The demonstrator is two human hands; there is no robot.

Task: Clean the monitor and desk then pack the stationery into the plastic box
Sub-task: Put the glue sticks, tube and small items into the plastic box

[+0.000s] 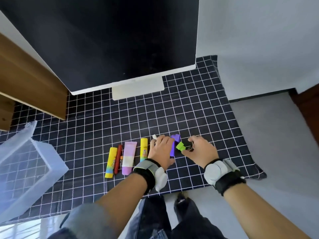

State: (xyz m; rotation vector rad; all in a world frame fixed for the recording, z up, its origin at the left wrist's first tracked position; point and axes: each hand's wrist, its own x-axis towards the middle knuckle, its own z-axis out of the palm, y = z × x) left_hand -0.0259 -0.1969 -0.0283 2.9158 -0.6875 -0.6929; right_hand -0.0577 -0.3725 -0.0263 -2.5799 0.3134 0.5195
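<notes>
Stationery lies in a row on the black grid cloth (103, 128): a yellow glue stick (111, 162), a red crayon (118, 158), a pink and purple tube (128, 157) and a second yellow glue stick (143, 149). My left hand (160, 150) lies flat, fingers spread, over a white item (154, 136) and the left side of a purple stapler (174, 144). My right hand (198, 150) curls beside a green clip (180, 146), with small black clips (189, 149) between thumb and fingers. The clear plastic box (50, 163) stands open at the left. The dark monitor (112, 40) stands behind.
The monitor's white stand foot (138, 90) rests on the cloth at the back. A wooden shelf (31, 90) juts in at the upper left. The cloth's right edge (241, 135) hangs off the desk over grey floor (276, 135). My legs show below the front edge.
</notes>
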